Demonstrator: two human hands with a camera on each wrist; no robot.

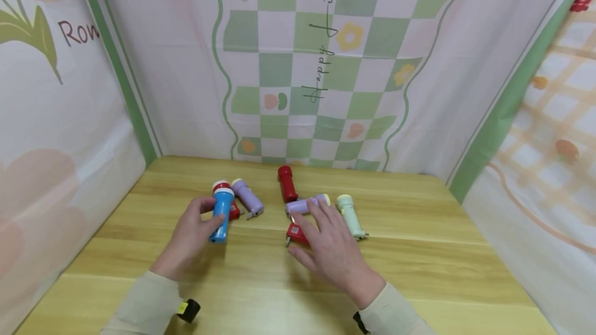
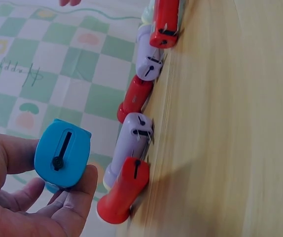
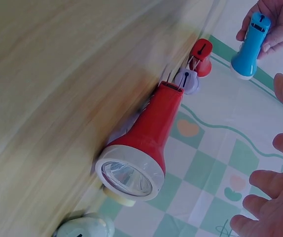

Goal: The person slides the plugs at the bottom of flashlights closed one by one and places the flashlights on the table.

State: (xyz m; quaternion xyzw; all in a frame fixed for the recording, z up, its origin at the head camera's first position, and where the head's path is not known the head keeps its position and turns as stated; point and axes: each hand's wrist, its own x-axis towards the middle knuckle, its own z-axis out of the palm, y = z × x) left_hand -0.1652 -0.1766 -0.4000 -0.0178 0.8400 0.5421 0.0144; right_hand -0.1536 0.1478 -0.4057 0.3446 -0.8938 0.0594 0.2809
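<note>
A blue flashlight [image 1: 222,218] with a white head is pinched between the thumb and fingers of my left hand [image 1: 188,234], raised off the table. Its flat end with a dark slot faces the left wrist camera. My right hand [image 1: 337,252] spreads its fingers above a red flashlight [image 1: 294,232], which it partly covers in the head view. In the right wrist view that red flashlight shows a white rim and clear lens, and the fingers stay apart from it. By the right fingertips lies a purple flashlight [image 1: 298,207]; a mint flashlight [image 1: 350,217] lies to the right.
Behind the blue flashlight, another red flashlight [image 1: 235,212] lies partly hidden beside a second purple one [image 1: 248,196]. A dark red flashlight [image 1: 287,184] lies farther back. Several of them have metal prongs sticking out. Patterned cloth [image 1: 316,118] surrounds the wooden table [image 1: 261,293].
</note>
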